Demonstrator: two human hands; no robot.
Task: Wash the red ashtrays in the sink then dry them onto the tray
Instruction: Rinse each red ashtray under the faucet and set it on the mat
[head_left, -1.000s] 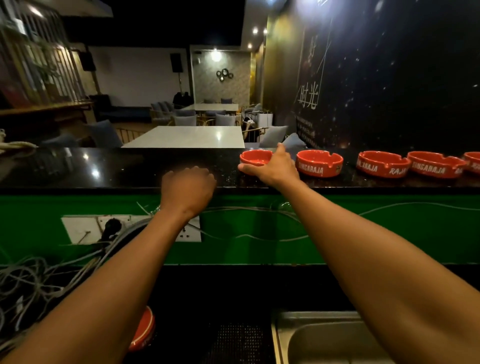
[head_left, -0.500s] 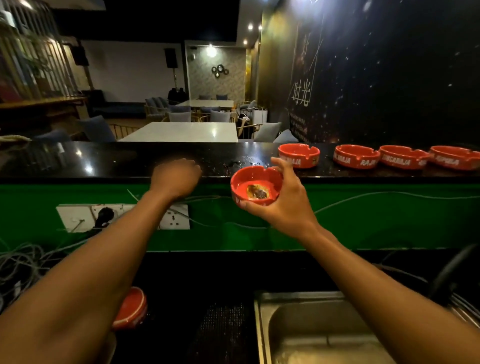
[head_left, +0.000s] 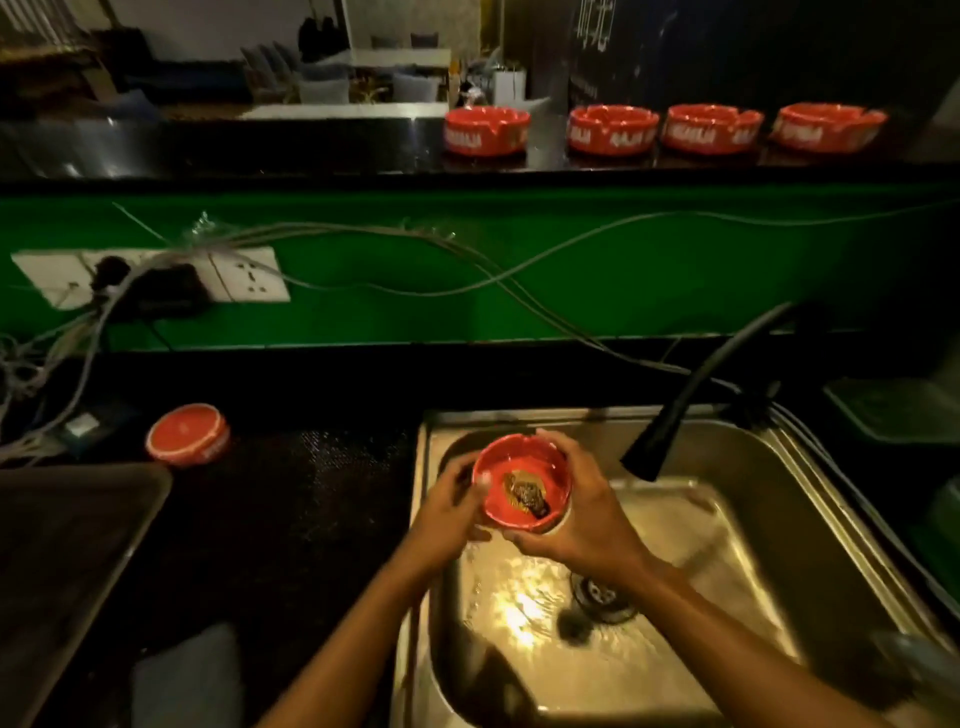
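Over the steel sink (head_left: 779, 525) both hands hold a red ashtray (head_left: 519, 475) with dark wet debris in its bowl. My right hand (head_left: 587, 514) cups it from the right and below; my left hand (head_left: 447, 512) grips its left rim. Several more red ashtrays stand in a row on the black bar top, the nearest of them (head_left: 487, 131) at the centre and others (head_left: 711, 129) to the right. One ashtray (head_left: 188, 434) lies upside down on the dark counter mat, left of the sink. A dark tray (head_left: 78, 540) sits at the lower left.
A black faucet (head_left: 685, 400) arches over the sink from the right. Water shines in the basin near the drain (head_left: 597, 597). Sockets (head_left: 156, 278) and loose cables hang on the green wall. A cloth (head_left: 187, 675) lies at the bottom left.
My right hand carried the ashtray from the bar top down over the sink. My left hand left the bar edge and took the ashtray's left side. The view tilted down.
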